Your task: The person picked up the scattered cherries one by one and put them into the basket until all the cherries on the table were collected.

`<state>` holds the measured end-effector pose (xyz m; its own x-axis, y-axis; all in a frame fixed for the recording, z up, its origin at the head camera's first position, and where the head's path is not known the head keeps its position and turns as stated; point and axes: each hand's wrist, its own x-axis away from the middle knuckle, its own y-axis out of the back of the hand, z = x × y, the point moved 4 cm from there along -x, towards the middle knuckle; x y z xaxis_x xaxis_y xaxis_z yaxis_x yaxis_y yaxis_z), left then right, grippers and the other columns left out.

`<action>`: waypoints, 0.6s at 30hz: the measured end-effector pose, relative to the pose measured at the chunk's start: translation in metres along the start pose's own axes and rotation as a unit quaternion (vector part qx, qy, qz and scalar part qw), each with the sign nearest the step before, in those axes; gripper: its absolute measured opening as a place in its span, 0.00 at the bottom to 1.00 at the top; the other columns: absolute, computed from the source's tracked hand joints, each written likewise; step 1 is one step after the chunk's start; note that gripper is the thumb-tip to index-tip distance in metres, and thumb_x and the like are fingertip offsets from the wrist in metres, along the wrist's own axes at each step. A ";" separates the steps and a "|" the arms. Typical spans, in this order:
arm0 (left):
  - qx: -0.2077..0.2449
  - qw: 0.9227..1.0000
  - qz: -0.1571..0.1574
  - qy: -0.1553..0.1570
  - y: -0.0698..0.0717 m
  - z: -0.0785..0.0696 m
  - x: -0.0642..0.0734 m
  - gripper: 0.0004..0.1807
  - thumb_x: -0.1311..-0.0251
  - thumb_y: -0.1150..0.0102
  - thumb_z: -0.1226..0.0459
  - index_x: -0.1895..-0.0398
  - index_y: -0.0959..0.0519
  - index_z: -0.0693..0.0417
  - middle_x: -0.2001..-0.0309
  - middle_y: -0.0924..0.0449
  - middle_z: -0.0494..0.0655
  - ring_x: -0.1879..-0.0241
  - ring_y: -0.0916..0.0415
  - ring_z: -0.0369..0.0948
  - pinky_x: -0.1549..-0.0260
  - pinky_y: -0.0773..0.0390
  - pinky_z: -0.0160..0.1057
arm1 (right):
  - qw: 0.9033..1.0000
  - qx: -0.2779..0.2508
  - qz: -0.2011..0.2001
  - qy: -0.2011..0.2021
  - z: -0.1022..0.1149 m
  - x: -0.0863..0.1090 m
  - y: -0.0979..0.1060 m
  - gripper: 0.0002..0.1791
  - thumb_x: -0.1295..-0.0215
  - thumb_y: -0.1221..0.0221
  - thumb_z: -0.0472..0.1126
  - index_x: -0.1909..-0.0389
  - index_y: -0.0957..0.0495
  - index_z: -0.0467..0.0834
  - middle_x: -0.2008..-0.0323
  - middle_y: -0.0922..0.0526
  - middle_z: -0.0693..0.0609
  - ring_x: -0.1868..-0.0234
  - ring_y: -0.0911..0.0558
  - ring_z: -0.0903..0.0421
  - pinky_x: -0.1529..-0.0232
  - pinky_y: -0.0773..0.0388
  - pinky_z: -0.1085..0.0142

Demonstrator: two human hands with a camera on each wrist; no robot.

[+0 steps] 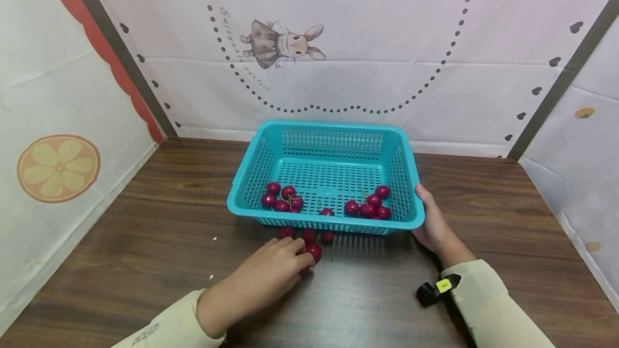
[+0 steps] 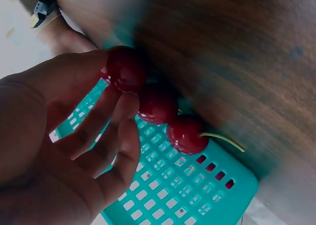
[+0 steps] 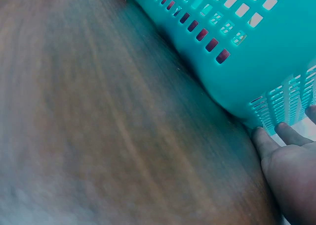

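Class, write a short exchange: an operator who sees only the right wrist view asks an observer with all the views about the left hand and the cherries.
Operator: I see the right hand touching the basket. Where is the left hand?
Observer: It is at the loose cherries on the table, on the basket's near side.
Operator: How do the cherries inside the basket lie?
Observer: In two groups, with a single cherry showing between them.
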<state>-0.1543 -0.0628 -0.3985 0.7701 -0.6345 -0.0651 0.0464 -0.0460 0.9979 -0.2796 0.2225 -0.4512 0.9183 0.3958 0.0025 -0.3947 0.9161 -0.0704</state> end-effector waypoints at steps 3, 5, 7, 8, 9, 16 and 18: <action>0.007 1.000 0.002 0.001 -0.001 0.000 -0.001 0.11 0.45 0.28 0.60 0.57 0.14 0.45 0.62 0.17 0.45 0.66 0.26 0.40 0.63 0.19 0.39 | 1.000 0.001 -0.001 0.001 0.001 0.000 0.000 0.41 0.26 0.73 0.70 0.20 0.65 0.55 0.22 0.54 0.42 0.26 0.45 0.36 0.44 0.24 0.70; 0.013 1.000 0.006 0.003 -0.001 0.001 -0.001 0.11 0.44 0.28 0.61 0.57 0.14 0.46 0.62 0.17 0.45 0.66 0.26 0.40 0.63 0.18 0.39 | 1.000 0.001 -0.001 0.001 0.002 0.000 0.000 0.41 0.26 0.73 0.69 0.20 0.65 0.55 0.22 0.54 0.42 0.26 0.44 0.35 0.43 0.23 0.69; 0.021 1.000 0.014 0.004 -0.002 0.000 -0.002 0.12 0.45 0.28 0.61 0.57 0.14 0.46 0.62 0.17 0.45 0.66 0.26 0.39 0.62 0.18 0.39 | 1.000 -0.001 0.000 0.001 0.002 -0.001 -0.001 0.41 0.26 0.72 0.70 0.20 0.65 0.55 0.22 0.54 0.42 0.26 0.44 0.35 0.43 0.23 0.67; 0.024 1.000 0.018 0.005 -0.002 0.000 -0.002 0.12 0.44 0.28 0.61 0.57 0.14 0.47 0.62 0.18 0.45 0.66 0.26 0.39 0.63 0.18 0.39 | 1.000 -0.001 0.000 0.001 0.002 -0.001 -0.001 0.40 0.26 0.72 0.69 0.20 0.65 0.55 0.22 0.54 0.42 0.26 0.44 0.35 0.43 0.23 0.67; 0.026 0.999 0.021 0.004 -0.002 0.000 -0.003 0.12 0.44 0.28 0.61 0.56 0.15 0.47 0.62 0.18 0.45 0.66 0.26 0.39 0.62 0.18 0.38 | 1.000 -0.001 0.000 0.000 0.002 -0.001 -0.001 0.41 0.26 0.72 0.70 0.20 0.65 0.56 0.22 0.54 0.42 0.26 0.44 0.36 0.43 0.23 0.67; 0.037 0.999 0.030 -0.003 -0.002 0.000 -0.005 0.13 0.46 0.26 0.62 0.57 0.15 0.47 0.62 0.18 0.45 0.66 0.26 0.38 0.62 0.19 0.37 | 1.000 -0.001 0.000 0.000 0.001 0.000 0.000 0.40 0.26 0.72 0.69 0.20 0.65 0.55 0.22 0.54 0.42 0.26 0.44 0.35 0.42 0.23 0.66; 0.040 0.999 0.029 -0.007 -0.003 0.000 -0.006 0.12 0.46 0.26 0.63 0.58 0.15 0.47 0.63 0.19 0.44 0.66 0.27 0.38 0.63 0.19 0.36 | 1.000 0.000 -0.001 -0.002 0.001 0.001 0.001 0.40 0.26 0.72 0.69 0.20 0.65 0.55 0.22 0.54 0.42 0.26 0.43 0.35 0.40 0.24 0.62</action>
<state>-0.1586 -0.0587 -0.4007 0.7617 -0.6479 -0.0074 -0.0491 -0.0690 0.9964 -0.2793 0.2233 -0.4501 0.9188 0.3948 0.0062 -0.3934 0.9167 -0.0700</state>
